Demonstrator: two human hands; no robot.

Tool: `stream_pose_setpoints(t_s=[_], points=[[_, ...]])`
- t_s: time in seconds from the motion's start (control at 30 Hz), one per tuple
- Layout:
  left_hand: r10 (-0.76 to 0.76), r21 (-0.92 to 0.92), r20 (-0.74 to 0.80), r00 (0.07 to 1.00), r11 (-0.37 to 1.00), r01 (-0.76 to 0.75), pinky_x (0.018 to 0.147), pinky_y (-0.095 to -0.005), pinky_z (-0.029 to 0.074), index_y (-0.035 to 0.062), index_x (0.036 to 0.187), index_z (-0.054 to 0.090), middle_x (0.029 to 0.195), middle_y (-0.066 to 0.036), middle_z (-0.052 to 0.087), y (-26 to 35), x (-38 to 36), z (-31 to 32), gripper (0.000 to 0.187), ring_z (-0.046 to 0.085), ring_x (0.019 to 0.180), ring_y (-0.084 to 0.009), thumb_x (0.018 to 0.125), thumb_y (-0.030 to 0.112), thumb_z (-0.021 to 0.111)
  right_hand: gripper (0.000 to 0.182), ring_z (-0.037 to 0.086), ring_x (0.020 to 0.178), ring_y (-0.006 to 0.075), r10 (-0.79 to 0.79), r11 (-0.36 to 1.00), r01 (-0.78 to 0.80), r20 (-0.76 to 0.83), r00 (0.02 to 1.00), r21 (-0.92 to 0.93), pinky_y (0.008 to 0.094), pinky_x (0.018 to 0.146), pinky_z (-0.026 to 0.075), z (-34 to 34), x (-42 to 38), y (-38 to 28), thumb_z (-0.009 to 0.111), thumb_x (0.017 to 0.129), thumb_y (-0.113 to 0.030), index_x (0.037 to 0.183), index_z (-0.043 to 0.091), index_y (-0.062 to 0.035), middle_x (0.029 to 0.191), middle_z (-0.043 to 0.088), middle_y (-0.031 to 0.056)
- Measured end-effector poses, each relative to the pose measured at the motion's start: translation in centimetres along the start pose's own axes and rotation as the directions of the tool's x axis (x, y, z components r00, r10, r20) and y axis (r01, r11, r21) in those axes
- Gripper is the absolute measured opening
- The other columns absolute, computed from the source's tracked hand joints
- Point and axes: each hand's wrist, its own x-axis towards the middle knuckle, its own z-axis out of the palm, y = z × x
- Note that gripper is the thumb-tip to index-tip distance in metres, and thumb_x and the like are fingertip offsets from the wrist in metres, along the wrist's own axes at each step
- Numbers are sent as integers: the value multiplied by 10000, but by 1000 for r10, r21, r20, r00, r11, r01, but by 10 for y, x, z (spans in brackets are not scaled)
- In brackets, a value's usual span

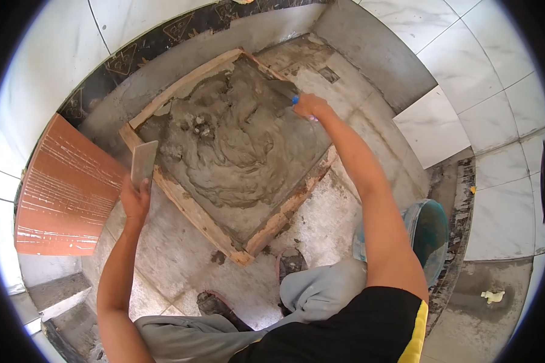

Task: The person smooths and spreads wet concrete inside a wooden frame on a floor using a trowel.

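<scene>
A square wooden frame [191, 206] lies on the floor, filled with wet grey mortar [236, 139]. My left hand [134, 198] holds a small grey tile piece [143, 161] upright at the frame's left edge. My right hand [310, 106] reaches over the far right side of the mortar, shut on a blue-handled trowel [290, 95] whose blade lies in the mortar.
A large orange-brown tile [63, 190] leans against the wall at the left. A teal bucket [429, 236] stands at the right beside my arm. My feet in sandals [290, 263] rest on the mortar-stained floor just before the frame. White marble tiles cover the right wall.
</scene>
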Motion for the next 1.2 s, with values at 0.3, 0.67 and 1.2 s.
stream_pose_setpoints(t_s=[0.3,0.67,1.2], points=[[31,-57,-11,999,998,-32,774,-414,489,-3,1071,571,898,-233,632,-8,-2,3,260,620,851,-413,880,143,669,283,688,978,353,-303,903,284,-10,953,-321,441,791,565,-3,50,-43,611,802,-148,1035,698,-11,1078,707,181],[21,23,9,1000,1000,-21,790,-461,480,12,1101,559,974,-239,640,-7,0,-1,271,609,923,-444,889,151,653,134,710,854,322,-679,624,536,-56,732,-569,416,664,576,51,-108,-68,609,795,-58,887,679,10,927,688,169],[-20,57,52,998,998,17,803,-439,489,-24,1099,566,986,-249,655,3,0,-5,298,641,917,-416,902,182,653,285,687,947,356,-276,895,255,-7,961,-366,453,763,561,-25,-130,13,632,742,-123,1007,649,-20,960,701,184]])
